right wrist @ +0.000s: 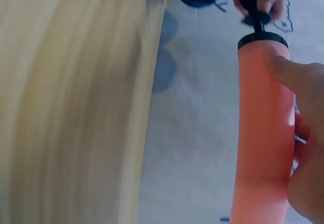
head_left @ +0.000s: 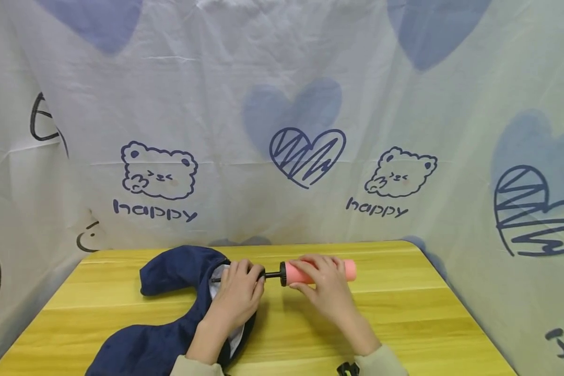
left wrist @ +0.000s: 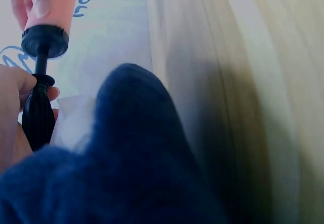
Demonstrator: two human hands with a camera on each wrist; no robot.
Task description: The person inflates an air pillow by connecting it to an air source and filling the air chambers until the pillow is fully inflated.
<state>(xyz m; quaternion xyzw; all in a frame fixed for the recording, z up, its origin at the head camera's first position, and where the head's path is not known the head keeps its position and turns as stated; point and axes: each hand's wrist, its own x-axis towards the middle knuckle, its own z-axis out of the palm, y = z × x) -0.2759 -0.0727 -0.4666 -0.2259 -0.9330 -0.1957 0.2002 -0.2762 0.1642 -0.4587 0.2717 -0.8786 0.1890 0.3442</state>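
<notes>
A hand air pump with a pink barrel (head_left: 350, 270) lies level above the wooden table, a short length of its black rod (head_left: 273, 274) showing. My right hand (head_left: 328, 287) grips the barrel, thumb along its side in the right wrist view. The black ribbed handle (left wrist: 38, 117) is in the grip of my left hand (head_left: 237, 295). Beneath that hand spreads a navy U-shaped neck pillow (head_left: 183, 263), its open edge showing white material (head_left: 236, 338) inside. A thin black piece (head_left: 215, 280) sticks out left of the fingers over this opening; its end is hard to make out.
The yellow wood-grain table (head_left: 404, 313) ends at a patterned cloth backdrop (head_left: 235, 209), which also hangs on both sides. A small black item (head_left: 348, 368) shows beside the right sleeve at the bottom.
</notes>
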